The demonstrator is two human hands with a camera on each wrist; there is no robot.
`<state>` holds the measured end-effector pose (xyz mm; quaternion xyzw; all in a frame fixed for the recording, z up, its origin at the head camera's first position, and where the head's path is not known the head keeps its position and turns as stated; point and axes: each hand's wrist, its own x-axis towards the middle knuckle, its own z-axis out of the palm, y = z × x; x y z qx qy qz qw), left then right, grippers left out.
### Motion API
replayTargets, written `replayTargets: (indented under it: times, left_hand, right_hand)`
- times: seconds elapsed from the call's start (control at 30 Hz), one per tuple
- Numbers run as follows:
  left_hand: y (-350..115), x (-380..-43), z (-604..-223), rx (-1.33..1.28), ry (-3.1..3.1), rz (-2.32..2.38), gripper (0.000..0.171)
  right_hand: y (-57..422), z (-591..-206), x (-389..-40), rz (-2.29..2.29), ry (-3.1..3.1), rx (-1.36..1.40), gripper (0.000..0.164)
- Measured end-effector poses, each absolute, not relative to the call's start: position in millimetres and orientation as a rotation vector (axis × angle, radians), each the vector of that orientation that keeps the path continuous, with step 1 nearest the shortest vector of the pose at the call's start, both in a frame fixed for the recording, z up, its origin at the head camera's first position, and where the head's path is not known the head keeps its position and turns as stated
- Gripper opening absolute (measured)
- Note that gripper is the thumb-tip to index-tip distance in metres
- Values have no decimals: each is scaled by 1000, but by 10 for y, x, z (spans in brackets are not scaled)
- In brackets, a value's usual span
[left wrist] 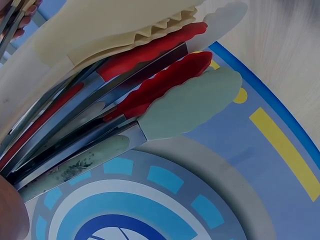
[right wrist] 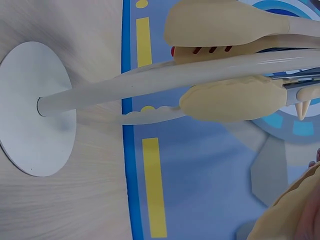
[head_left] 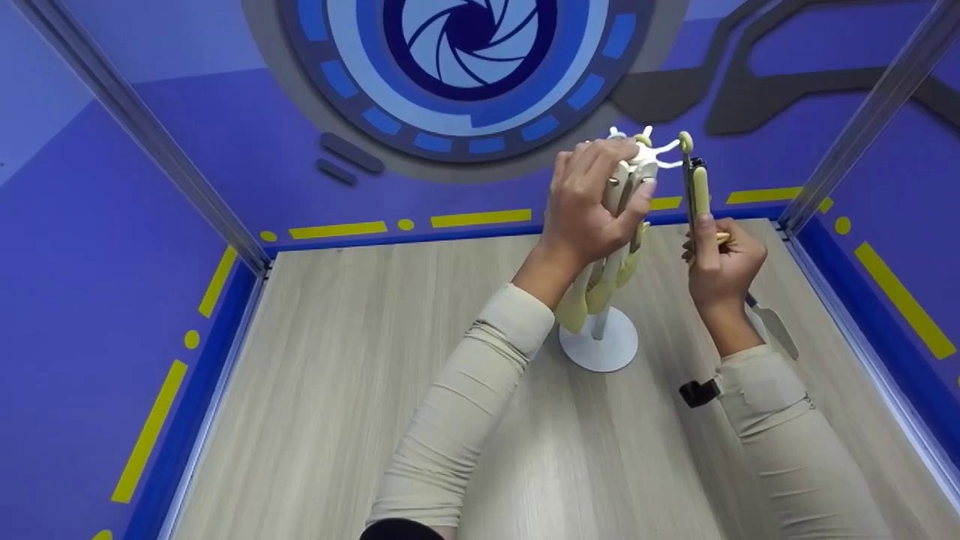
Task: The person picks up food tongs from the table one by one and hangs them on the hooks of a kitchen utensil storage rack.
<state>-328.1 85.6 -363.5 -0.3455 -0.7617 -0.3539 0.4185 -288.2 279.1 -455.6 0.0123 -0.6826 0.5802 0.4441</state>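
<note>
A white utensil stand [head_left: 598, 351] has hooks [head_left: 667, 154] around its top. My left hand [head_left: 589, 199] grips the stand near the top, fingers over the hooks and thumb in front. Below that hand hang cream utensils, among them a solid turner [right wrist: 225, 22] and scalloped tongs [right wrist: 232, 100]. The left wrist view also has red-tipped tongs [left wrist: 165, 80] and pale green tongs [left wrist: 195, 102]. To the right of the stand, my right hand [head_left: 724, 259] holds cream tongs [head_left: 701, 191] upright; their ring end is at a hook. Their scalloped head [right wrist: 285, 212] shows beside the palm.
On the table [head_left: 360, 360], a grey flat-bladed utensil [head_left: 778, 331] lies partly hidden behind my right wrist. A patterned blue wall [head_left: 210, 135] and metal posts [head_left: 862, 112] bound the table at the back and sides.
</note>
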Motion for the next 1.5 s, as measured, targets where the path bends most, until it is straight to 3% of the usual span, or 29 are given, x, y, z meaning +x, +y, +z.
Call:
replayTargets:
  times: [0.57, 1.5]
  left_hand:
    - [853, -3269, -3648, -861, -1931, -874, 41]
    - [875, -3289, -3665, -846, -1885, -851, 39]
  right_hand:
    - [2791, -4584, -2884, 1377, -1728, 48, 28]
    - [2513, -4708, -2987, 1471, -1674, 84, 36]
